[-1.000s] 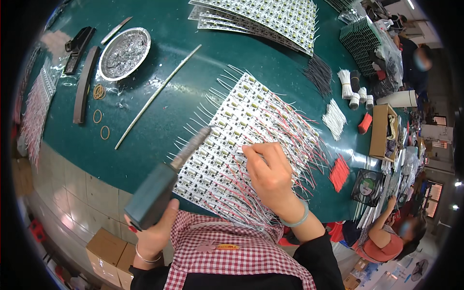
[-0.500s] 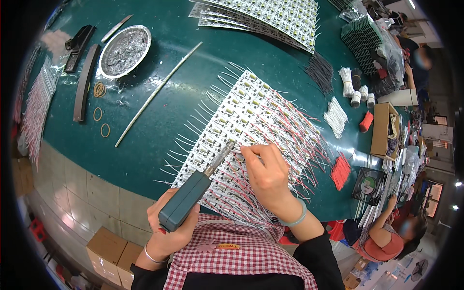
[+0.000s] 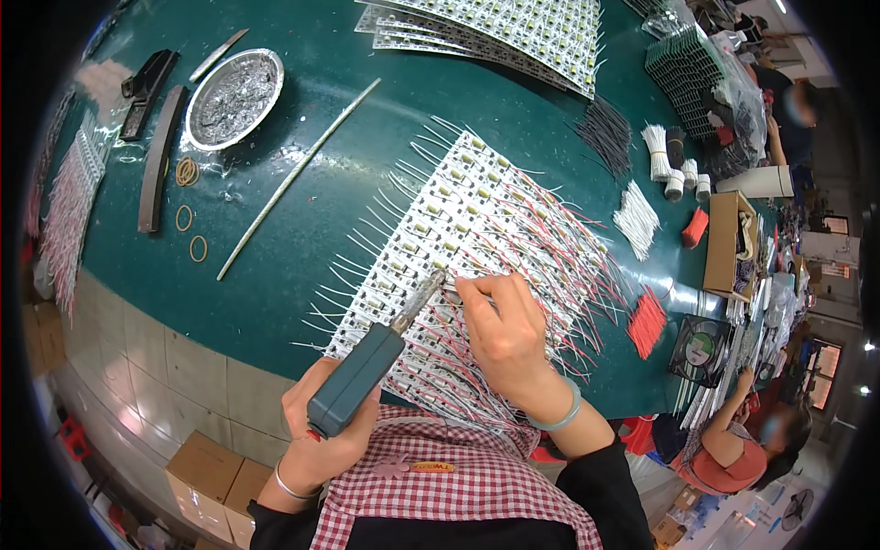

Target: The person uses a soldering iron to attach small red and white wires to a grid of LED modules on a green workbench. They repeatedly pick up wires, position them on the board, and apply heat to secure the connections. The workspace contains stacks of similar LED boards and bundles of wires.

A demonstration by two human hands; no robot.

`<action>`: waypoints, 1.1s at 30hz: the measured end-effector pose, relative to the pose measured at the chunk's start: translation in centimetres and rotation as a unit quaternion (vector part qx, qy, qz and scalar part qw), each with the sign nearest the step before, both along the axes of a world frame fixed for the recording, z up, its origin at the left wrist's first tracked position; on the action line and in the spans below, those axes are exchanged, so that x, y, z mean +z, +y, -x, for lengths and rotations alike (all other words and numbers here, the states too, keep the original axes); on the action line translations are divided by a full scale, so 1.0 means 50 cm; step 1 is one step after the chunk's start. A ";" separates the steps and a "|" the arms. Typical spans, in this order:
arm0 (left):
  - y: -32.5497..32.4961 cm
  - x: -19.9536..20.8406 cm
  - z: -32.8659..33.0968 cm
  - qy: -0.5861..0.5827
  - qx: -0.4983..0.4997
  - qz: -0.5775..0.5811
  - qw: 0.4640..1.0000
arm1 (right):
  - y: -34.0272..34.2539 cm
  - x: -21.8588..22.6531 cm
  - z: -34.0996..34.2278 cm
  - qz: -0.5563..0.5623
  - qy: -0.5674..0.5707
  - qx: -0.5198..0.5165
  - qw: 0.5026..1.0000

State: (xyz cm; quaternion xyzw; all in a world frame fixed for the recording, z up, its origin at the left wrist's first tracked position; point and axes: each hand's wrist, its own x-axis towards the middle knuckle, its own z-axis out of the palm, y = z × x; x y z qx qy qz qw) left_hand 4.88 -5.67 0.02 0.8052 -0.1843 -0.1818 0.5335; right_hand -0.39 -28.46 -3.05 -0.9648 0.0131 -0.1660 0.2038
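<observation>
My left hand (image 3: 323, 445) is wrapped round the dark green handle of a soldering iron (image 3: 356, 380). The iron's tip rests at the middle of a panel of small white circuit boards (image 3: 463, 202), which lies slanted before me. Close beside the tip, my right hand (image 3: 509, 335) has thumb and forefinger pinched on the end of a thin wire, mostly hidden by the fingers. Red and white wires (image 3: 573, 266) stick out along the panel's right side and across its lower part. White wires (image 3: 367, 240) fringe its left edge.
A metal bowl of solder scraps (image 3: 235, 99), a long thin stick (image 3: 298, 179) and rubber bands (image 3: 187, 171) lie left. Stacked board panels (image 3: 513, 41) stand at the back. Bundles of black (image 3: 605, 136), white (image 3: 635, 220) and red wires (image 3: 647, 323) lie right, near a small fan (image 3: 701, 351).
The soldering iron's handle has shifted slightly to the right, with its tip at almost the same spot. My right hand has barely moved and keeps its pinch.
</observation>
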 end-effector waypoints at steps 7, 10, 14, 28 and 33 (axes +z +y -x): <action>0.003 0.004 0.004 0.012 0.009 -0.012 1.000 | 0.004 0.000 -0.002 0.004 -0.004 -0.001 1.000; 0.018 -0.009 0.012 0.021 0.014 0.006 1.000 | 0.004 0.001 -0.002 0.007 -0.003 -0.003 1.000; 0.019 0.007 0.007 0.032 0.004 0.000 0.999 | 0.004 0.001 -0.002 0.009 0.000 -0.002 1.000; 0.024 0.012 0.011 0.047 0.038 -0.006 0.998 | 0.000 0.030 0.023 0.004 -0.025 -0.009 1.000; 0.027 0.004 0.013 0.045 0.054 0.010 0.997 | 0.009 0.058 0.023 -0.018 -0.079 0.030 0.996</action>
